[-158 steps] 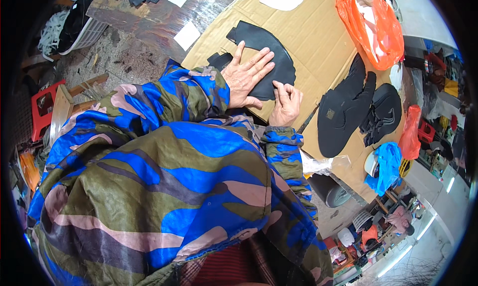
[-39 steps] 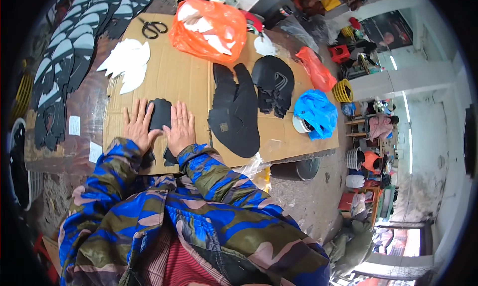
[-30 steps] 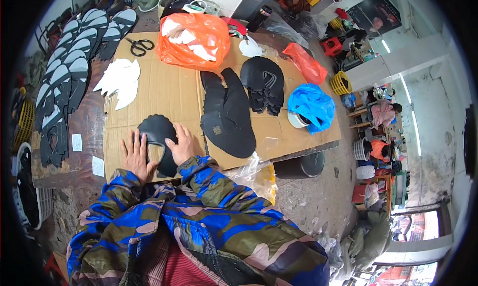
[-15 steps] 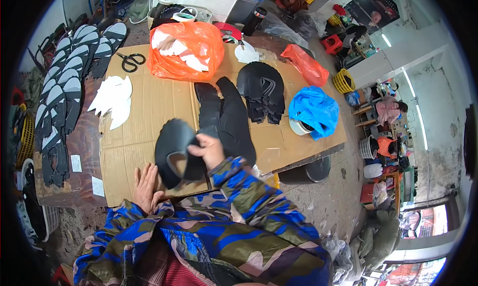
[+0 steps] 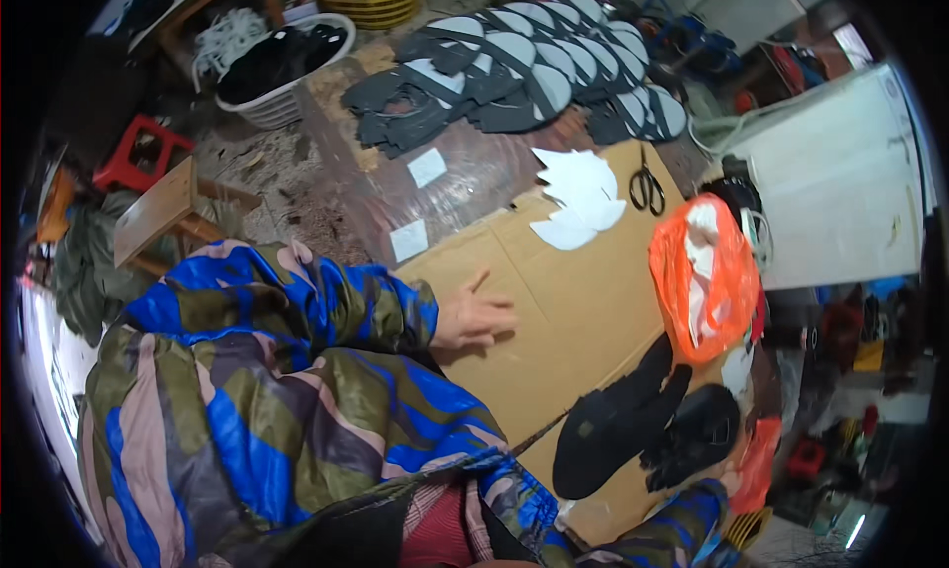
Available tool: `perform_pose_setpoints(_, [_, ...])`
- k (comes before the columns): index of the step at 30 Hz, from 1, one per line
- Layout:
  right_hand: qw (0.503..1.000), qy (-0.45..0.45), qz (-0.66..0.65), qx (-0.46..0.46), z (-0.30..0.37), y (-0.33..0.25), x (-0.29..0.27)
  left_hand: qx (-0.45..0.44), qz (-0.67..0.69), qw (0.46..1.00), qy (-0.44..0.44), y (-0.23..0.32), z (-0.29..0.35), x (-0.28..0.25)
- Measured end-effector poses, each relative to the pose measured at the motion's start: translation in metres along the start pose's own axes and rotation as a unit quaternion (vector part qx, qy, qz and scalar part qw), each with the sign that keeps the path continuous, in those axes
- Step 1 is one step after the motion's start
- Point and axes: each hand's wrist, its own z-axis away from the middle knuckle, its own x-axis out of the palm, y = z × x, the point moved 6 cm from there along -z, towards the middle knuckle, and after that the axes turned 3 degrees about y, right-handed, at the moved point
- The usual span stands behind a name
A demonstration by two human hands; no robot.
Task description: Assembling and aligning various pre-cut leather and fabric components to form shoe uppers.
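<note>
Holding the left hand at the cardboard with fingers loosely spread and gripping nothing; risking sliding the sheet by pushing sideways, or scattering the white shapes by sweeping too far up. Finding the long black piece and the black stack on the cardboard's right part, and risking skewing the stack by brushing it with the right sleeve; not making out the right hand beyond it, so not telling what those fingers are doing. Turning to materials: seeing slick camouflage cloth, dark worn wood on the counter, creased tan cardboard, jagged-edged white shapes, matt black sheet, looped scissors handles, and crinkling see-through plastic in the orange bag.
</note>
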Motion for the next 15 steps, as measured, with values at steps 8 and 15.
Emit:
perform_pose_setpoints(8, [0.9,-0.027,-0.397,-0.18,0.216,-0.197,-0.045,-0.242,-0.319,0.871,0.283,-0.144,-0.015,-0.197])
perform_pose_setpoints(15, [0.825,-0.151,-0.388,-0.381,0.364,-0.317,-0.07,-0.423,-0.408,0.795,0.152,-0.195,0.008,-0.227])
